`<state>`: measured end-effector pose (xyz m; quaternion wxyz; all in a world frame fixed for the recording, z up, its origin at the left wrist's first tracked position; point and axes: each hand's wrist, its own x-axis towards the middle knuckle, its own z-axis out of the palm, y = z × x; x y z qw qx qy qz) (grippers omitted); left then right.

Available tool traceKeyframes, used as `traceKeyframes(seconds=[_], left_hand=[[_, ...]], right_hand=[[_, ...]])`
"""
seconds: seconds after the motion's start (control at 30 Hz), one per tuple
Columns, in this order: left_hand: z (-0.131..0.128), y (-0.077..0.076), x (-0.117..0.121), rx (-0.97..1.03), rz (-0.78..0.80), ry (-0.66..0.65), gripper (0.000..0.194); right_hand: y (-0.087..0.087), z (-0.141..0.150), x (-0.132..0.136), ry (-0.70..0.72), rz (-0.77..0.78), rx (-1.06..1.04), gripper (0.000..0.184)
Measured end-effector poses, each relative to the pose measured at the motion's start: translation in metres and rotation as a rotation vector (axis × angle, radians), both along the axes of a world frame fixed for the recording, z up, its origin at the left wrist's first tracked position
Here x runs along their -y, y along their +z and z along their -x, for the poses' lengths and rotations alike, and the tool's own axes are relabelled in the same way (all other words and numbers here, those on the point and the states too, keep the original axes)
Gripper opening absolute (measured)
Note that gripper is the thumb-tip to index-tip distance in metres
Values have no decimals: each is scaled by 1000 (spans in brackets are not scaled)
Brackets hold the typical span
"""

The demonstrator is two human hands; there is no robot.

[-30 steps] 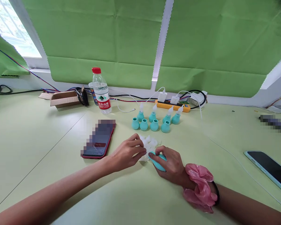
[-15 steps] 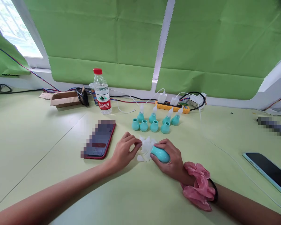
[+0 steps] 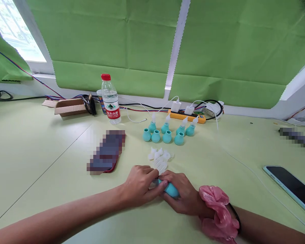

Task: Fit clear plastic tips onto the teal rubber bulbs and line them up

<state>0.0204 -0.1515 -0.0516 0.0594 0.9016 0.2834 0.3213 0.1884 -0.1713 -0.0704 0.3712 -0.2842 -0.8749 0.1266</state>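
My right hand (image 3: 184, 195) wraps round a turquoise rubber bulb (image 3: 171, 190), which lies on its side with its neck toward the left. Against that neck, my left hand (image 3: 141, 184) pinches a translucent nozzle tip (image 3: 153, 184); the fingers hide much of the joint. A small heap of loose translucent tips (image 3: 160, 161) lies just beyond both hands. Farther back stand several open-mouthed bulbs (image 3: 156, 136) in a row, and behind them several bulbs fitted with pointed tips (image 3: 190, 129).
A phone in a red case (image 3: 108, 152) lies to the left, another phone (image 3: 292, 184) to the right. Along the back are a water bottle (image 3: 112, 101), an open cardboard box (image 3: 72, 107) and an orange power strip (image 3: 186, 116). A white cable (image 3: 254, 173) crosses the right side.
My right hand has brought the bulb nearer to me. My left hand has left the heap with a nozzle tip and moved to the bulb's neck; the hands now touch.
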Motion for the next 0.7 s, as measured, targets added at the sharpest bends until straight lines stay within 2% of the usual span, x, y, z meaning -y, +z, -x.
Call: traceKeyframes(seconds=[0.07, 0.13, 0.23, 0.3, 0.37, 0.43, 0.6, 0.7], left_hand=[[-2, -6, 2, 32, -60, -51, 33], [-2, -11, 1, 84, -75, -169, 33], [0, -11, 1, 137, -33, -297, 32], [2, -8, 1, 151, -44, -337, 33], [4, -5, 0, 155, -89, -344, 34], [5, -5, -4, 114, -102, -246, 35], [4, -12, -20, -207, -33, 237, 25], [3, -14, -23, -294, 35, 325, 27]], right_hand=[[3, 1, 4, 42, -18, -58, 13], [6, 1, 4, 100, 55, -125, 14], [11, -3, -1, 192, 356, -198, 16], [15, -7, -7, 259, 576, -191, 17], [20, -12, -14, 284, 720, -181, 19], [26, -18, -21, 241, 745, -203, 22], [39, -36, -41, 140, 587, -145, 22], [36, -47, -54, 45, 463, -133, 19]])
